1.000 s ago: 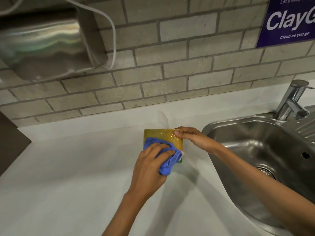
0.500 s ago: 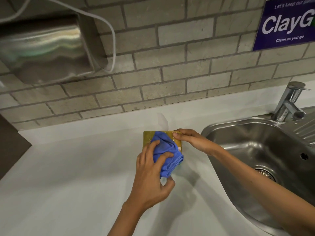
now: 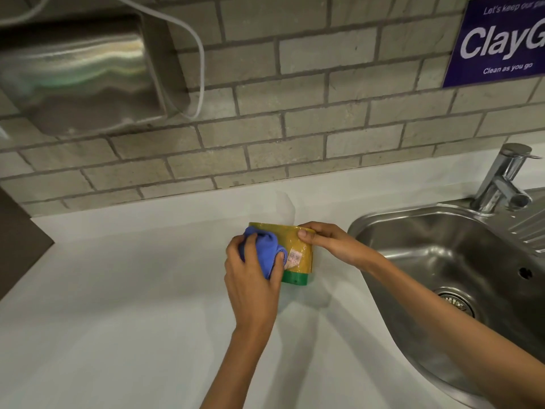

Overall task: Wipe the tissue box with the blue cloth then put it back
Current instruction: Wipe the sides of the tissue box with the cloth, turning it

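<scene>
head view: at far left a steel dispenser point(image 3: 73, 75) hangs on the brick wall. on the white counter point(image 3: 118, 305), the left hand point(image 3: 253, 278) is curled around the blue cloth point(image 3: 264, 250), pressing it against the yellow tissue box point(image 3: 298, 249). the right hand point(image 3: 327, 242) pinches the box's top right edge. the sink point(image 3: 442, 261) is at right.

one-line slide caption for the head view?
Left hand rubs blue cloth on yellow tissue box; right hand steadies it.
</scene>
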